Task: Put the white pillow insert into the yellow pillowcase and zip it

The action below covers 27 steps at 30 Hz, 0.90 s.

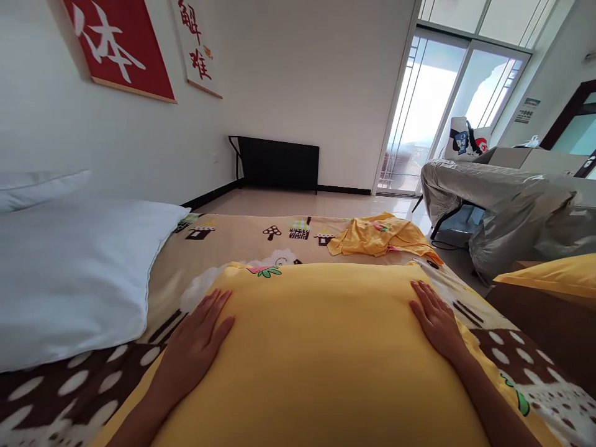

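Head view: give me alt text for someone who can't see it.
Both hands lie flat, palms down, on a plump yellow fabric pillow, left hand and right hand at its sides. It rests on a patterned beige bedspread, beside a white pillow and crumpled yellow cloth.

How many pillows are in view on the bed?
3: a yellow pillow under both hands, a white pillow at left, and another white one behind it, partly cut off.

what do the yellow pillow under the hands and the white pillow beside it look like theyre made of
Yellow pillow: looks like matte woven or knit fabric, likely cotton; no shine, and it bulges softly between the left hand and right hand. White pillow: smooth cloth with a faint sheen and a stitched edge seam, possibly cotton or polyester.
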Tool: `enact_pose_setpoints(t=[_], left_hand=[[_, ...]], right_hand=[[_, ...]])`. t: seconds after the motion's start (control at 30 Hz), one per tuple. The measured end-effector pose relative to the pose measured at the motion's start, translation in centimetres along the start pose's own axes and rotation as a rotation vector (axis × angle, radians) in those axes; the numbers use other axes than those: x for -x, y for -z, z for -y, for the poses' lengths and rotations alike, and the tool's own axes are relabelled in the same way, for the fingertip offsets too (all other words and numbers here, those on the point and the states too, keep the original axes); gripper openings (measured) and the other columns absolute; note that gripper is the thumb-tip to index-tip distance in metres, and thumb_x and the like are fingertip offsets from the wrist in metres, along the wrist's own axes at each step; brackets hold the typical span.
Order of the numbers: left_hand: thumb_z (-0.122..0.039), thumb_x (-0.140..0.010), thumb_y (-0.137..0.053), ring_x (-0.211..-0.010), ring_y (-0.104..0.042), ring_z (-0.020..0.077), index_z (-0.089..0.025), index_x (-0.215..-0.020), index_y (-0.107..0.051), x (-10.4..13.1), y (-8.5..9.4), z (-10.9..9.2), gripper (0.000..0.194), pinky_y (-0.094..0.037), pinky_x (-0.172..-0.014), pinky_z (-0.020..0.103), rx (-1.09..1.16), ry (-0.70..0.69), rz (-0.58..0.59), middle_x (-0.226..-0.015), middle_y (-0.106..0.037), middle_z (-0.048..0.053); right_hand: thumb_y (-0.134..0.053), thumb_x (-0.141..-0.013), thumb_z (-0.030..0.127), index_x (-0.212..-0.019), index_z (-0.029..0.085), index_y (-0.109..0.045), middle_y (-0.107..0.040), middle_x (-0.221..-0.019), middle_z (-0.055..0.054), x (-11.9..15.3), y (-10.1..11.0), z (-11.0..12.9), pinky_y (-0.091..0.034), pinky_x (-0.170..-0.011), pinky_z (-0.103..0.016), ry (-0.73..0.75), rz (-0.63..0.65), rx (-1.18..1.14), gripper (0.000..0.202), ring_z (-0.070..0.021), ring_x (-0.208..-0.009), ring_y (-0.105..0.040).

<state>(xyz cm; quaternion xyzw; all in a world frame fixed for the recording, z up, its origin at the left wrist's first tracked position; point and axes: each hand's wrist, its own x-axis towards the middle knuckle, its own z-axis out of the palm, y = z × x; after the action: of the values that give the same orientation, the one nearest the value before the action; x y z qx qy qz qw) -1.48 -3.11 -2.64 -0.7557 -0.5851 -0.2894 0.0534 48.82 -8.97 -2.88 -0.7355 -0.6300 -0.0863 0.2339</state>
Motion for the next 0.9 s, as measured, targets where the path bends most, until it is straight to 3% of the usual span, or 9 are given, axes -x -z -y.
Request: enact_pose_setpoints(t=[0.23,0.53,0.9], left_hand=[[-0.052,-0.09,-0.029,-0.138,-0.03,0.0212,-0.022,-0.14,-0.036,0.1,0.1,0.5,0.058,-0.024,-0.115,0.044,0.128,0.069,0.014,-0.147,-0.037,0.004],[-0.056,-0.087,-0.03,-0.137,-0.031,0.0224,-0.021,-0.138,-0.039,0.1,1.2,0.5,0.062,-0.024,-0.115,0.044,0.298,0.235,0.056,-0.148,-0.035,0.003],[-0.057,-0.086,-0.028,-0.137,-0.031,0.0232,-0.016,-0.138,-0.039,-0.2,1.5,0.7,0.067,-0.022,-0.116,0.044,0.341,0.252,0.068,-0.148,-0.035,0.006]], right_hand=[[-0.024,-0.091,0.056,-0.142,0.026,-0.034,-0.03,-0.151,-0.002,1.1,-0.8,-2.8,-0.019,-0.115,-0.043,-0.05,-0.032,-0.27,0.061,-0.0196,-0.14,-0.024],[-0.028,-0.09,0.057,-0.141,0.022,-0.036,-0.029,-0.151,-0.003,1.2,-0.7,-2.9,-0.015,-0.117,-0.039,-0.072,-0.038,-0.433,0.063,-0.0175,-0.14,-0.022],[-0.028,-0.088,0.06,-0.138,0.021,-0.041,-0.036,-0.147,-0.005,0.5,-1.1,-2.5,-0.018,-0.116,-0.042,-0.061,-0.086,-0.417,0.065,-0.0187,-0.138,-0.027]])
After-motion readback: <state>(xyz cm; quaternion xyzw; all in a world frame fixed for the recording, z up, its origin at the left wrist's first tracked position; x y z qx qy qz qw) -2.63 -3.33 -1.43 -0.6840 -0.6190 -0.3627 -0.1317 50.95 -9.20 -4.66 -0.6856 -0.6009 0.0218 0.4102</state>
